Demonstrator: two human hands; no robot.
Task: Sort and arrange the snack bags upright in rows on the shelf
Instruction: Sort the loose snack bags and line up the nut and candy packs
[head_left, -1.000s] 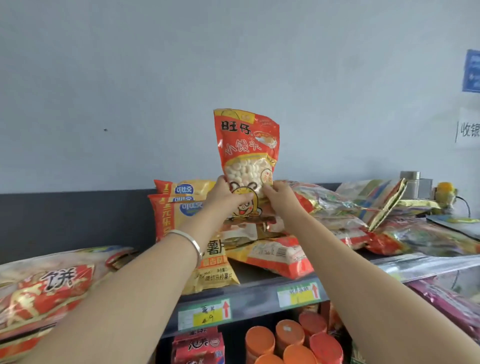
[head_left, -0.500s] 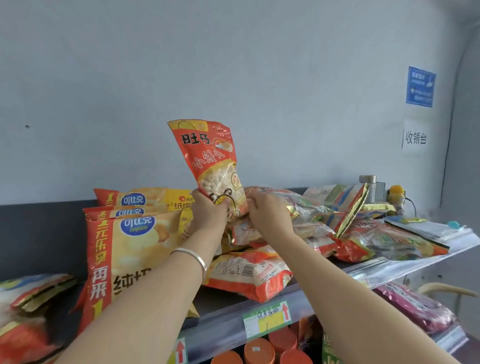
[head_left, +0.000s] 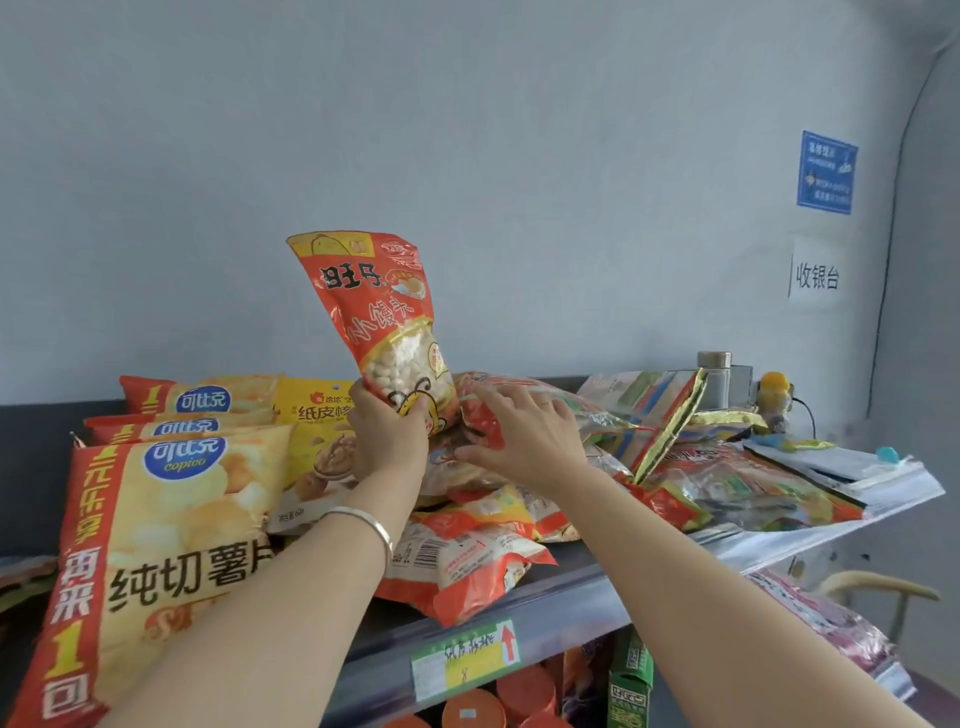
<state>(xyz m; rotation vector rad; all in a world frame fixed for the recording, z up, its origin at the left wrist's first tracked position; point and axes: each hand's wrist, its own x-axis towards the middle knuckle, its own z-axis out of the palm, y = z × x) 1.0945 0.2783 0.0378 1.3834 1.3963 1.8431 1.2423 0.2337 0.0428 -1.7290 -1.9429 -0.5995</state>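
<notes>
The left hand (head_left: 387, 441) curls its fingers round the bottom of the red snack bag (head_left: 379, 317), holding it upright with its top leaning left, above the shelf (head_left: 571, 597). Just right of that bag, the right hand (head_left: 524, 436) rests with straight, spread fingers on the heap of loose bags (head_left: 727, 483). Left of it stand yellow chip bags (head_left: 171, 519).

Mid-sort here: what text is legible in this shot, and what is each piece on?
"旺仔 小馒头": red bag held in the left hand.
"可比克 copico", "纯切薯", "再来1包": front chip bag.
"纸皮核", then cut off: yellow bag.
"收银台": white wall sign.
Too blurred to read: blue wall sign, shelf price tag.
</notes>
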